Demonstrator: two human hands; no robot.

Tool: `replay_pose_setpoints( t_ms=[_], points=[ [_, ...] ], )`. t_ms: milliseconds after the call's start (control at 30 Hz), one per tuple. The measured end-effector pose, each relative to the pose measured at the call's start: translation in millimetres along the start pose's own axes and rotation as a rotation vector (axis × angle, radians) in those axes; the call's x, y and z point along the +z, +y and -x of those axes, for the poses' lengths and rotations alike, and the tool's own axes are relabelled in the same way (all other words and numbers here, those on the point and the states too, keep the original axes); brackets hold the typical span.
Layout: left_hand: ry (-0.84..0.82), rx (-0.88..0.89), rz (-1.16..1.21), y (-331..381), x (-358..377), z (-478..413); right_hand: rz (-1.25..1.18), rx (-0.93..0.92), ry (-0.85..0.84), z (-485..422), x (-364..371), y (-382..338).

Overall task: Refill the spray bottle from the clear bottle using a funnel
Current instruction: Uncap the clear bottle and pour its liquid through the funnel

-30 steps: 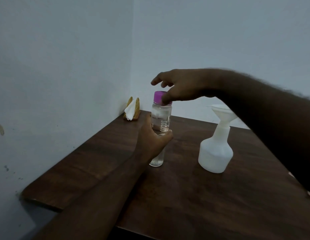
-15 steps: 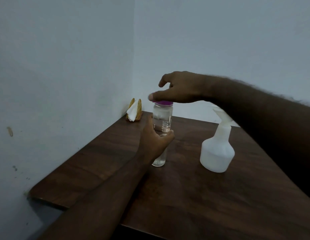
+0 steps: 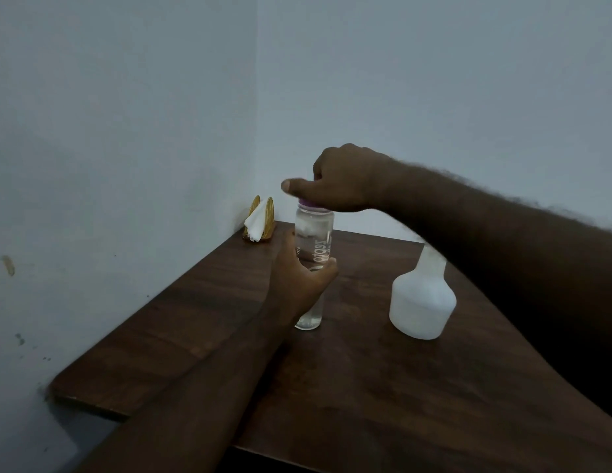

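Clear bottle (image 3: pixel 314 247) gripped upright in both your hands on a dark wooden table (image 3: pixel 383 387).
Your left hand (image 3: pixel 297 285) wraps around the middle of the bottle, fingers and thumb curled round it, and the bottle's base stands on the table. Your right hand (image 3: pixel 342 180) sits on top, fingers curled down over the purple cap (image 3: pixel 311 205), thumb stretched toward 9 o'clock; only a thin edge of the cap shows beneath the palm. At 3 o'clock from the clear bottle, well apart from it, stands the white spray bottle (image 3: pixel 422 302); your right forearm crosses in front of its neck, hiding its top. At 11 o'clock, in the wall corner, sits a golden napkin holder (image 3: pixel 270 209) with white napkins.
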State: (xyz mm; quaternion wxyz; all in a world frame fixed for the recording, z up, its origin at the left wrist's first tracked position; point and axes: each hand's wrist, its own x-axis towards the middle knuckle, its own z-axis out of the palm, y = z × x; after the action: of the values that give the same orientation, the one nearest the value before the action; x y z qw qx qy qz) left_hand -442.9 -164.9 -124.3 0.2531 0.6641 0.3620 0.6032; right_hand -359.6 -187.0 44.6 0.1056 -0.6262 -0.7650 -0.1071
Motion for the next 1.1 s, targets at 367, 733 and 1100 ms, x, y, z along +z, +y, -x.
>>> replay_pose_setpoints(
  t_ms=[367, 733, 1100],
  points=[
    [0.002, 0.003, -0.022, -4, 0, -1, 0.113, -0.069, -0.003, 0, -5, -7],
    [0.000, -0.024, -0.011, -2, 0, -1, -0.420, -0.084, 0.019, 5, -20, 7],
    [-0.007, -0.014, -0.021, 0, 0, 0, -0.619, -0.076, 0.186, 10, -2, 20]
  ],
)
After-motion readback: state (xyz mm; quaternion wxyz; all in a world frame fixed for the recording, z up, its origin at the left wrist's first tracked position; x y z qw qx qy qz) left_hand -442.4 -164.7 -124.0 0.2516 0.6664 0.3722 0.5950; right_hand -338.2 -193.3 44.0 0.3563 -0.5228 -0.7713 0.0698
